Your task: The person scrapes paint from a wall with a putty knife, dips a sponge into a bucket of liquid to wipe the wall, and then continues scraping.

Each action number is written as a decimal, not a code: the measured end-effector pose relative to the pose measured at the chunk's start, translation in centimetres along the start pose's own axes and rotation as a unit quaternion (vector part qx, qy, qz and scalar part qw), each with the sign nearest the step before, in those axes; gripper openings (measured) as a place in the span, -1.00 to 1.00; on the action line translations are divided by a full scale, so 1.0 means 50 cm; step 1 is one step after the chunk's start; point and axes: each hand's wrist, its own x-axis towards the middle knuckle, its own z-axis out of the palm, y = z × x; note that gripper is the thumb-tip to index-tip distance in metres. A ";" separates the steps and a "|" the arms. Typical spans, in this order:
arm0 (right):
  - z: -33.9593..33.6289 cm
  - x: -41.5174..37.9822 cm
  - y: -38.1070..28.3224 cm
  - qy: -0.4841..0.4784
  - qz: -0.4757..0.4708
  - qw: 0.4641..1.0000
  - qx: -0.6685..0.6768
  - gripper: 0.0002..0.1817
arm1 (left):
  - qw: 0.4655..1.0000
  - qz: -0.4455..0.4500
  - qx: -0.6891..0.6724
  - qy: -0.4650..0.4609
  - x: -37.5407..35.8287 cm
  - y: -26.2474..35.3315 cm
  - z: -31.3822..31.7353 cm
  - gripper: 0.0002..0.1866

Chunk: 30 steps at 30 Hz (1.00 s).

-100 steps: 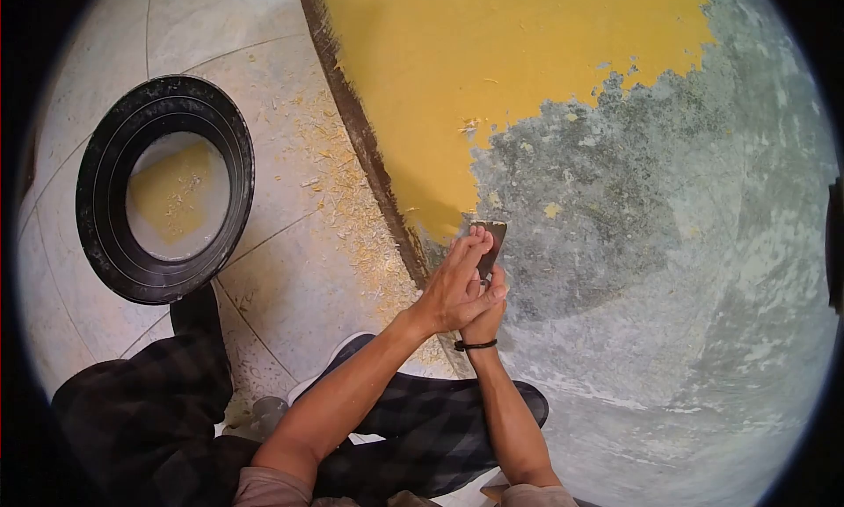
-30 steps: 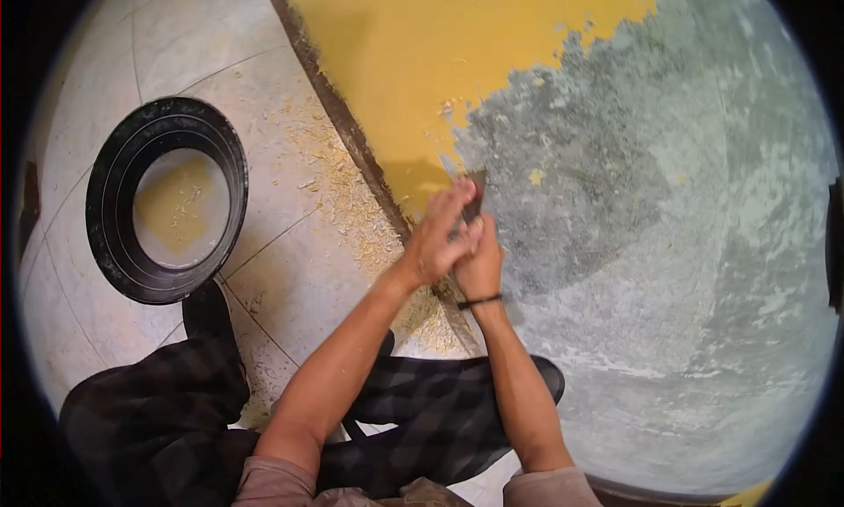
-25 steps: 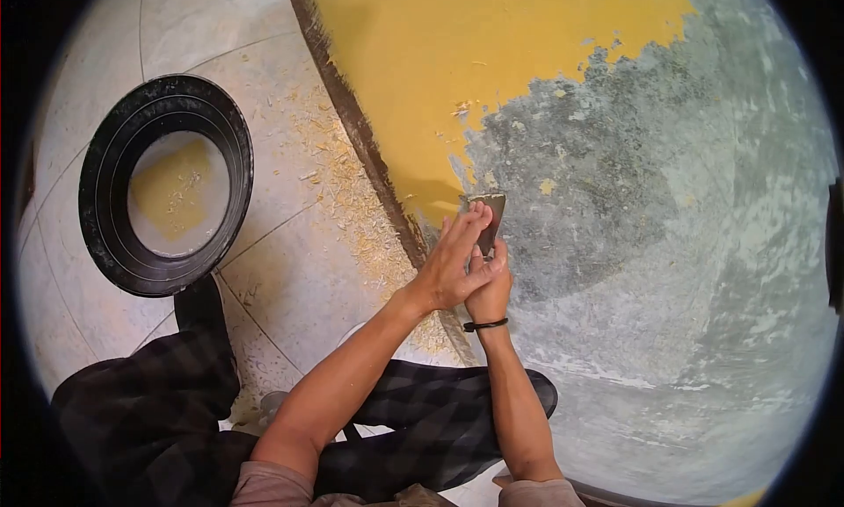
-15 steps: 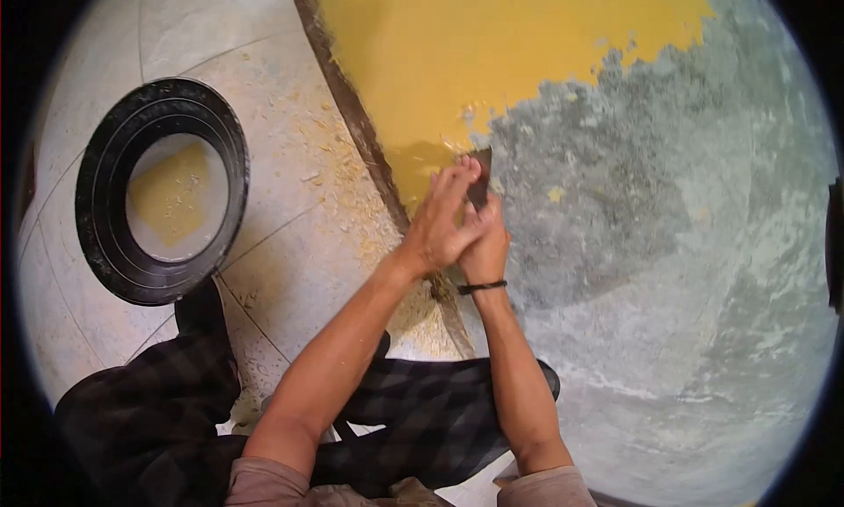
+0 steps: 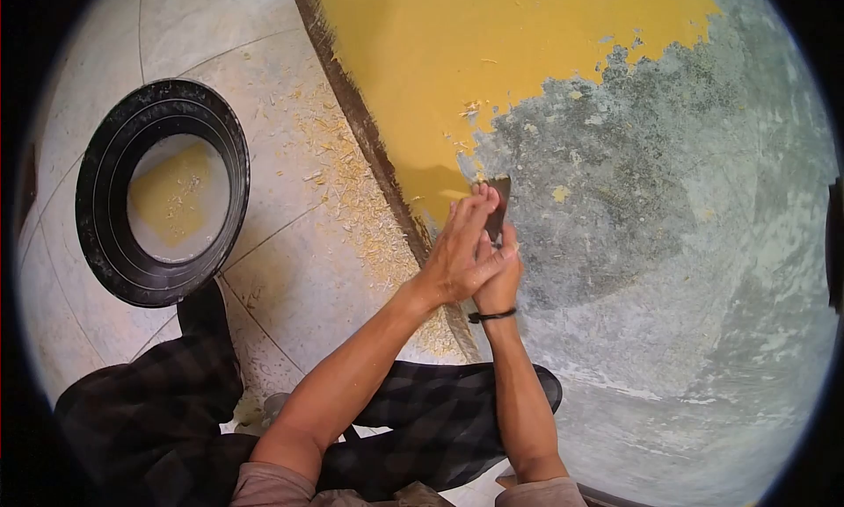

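Observation:
Both my hands are clasped on a dark metal scraper (image 5: 499, 206) pressed against a wall. My left hand (image 5: 459, 252) lies over the blade with its fingers stretched along it. My right hand (image 5: 499, 283), with a black band at the wrist, grips the handle beneath. The blade's tip sits at the ragged edge where yellow paint (image 5: 457, 59) meets the bare grey-green wall (image 5: 659, 243).
A black round tub (image 5: 101, 243) with yellowish water stands on the tiled floor at the left. Yellow paint flakes (image 5: 352, 191) litter the tiles along the dark skirting (image 5: 369, 147). My legs in dark checked trousers (image 5: 158, 419) are folded below.
The scraper and both hands have gone back and forth along the paint edge, up half a second ago and now slightly down and to the right. The view shifts a little with each stroke.

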 end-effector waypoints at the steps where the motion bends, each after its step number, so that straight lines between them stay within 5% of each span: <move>1: 0.015 0.018 -0.009 -0.008 -0.003 0.999 0.032 -0.70 | 1.000 -0.002 -0.001 0.013 0.017 0.001 -0.016 -0.36; 5: 0.024 0.052 -0.038 -0.054 0.028 0.998 0.019 -0.64 | 1.000 0.000 -0.010 0.009 0.048 -0.020 -0.062 -0.39; 7: 0.026 0.048 -0.025 -0.016 -0.033 0.999 0.021 -0.61 | 1.000 0.002 -0.009 0.017 0.045 -0.015 -0.054 -0.38; 13: -0.033 -0.010 -0.004 -0.028 0.005 0.999 0.019 -0.73 | 0.999 -0.012 0.021 -0.026 -0.005 0.011 -0.004 -0.31; 16: -0.038 -0.019 0.008 -0.028 0.034 0.999 -0.007 -0.76 | 0.999 -0.017 0.026 -0.013 -0.012 0.019 0.009 -0.15; 26: 0.025 0.052 -0.027 -0.010 -0.041 0.997 0.061 -0.72 | 0.999 0.021 0.025 0.038 0.055 -0.010 -0.053 -0.34; 30: -0.018 0.001 -0.022 -0.030 -0.010 0.998 0.051 -0.73 | 0.999 0.000 0.029 -0.023 0.016 0.009 -0.031 -0.35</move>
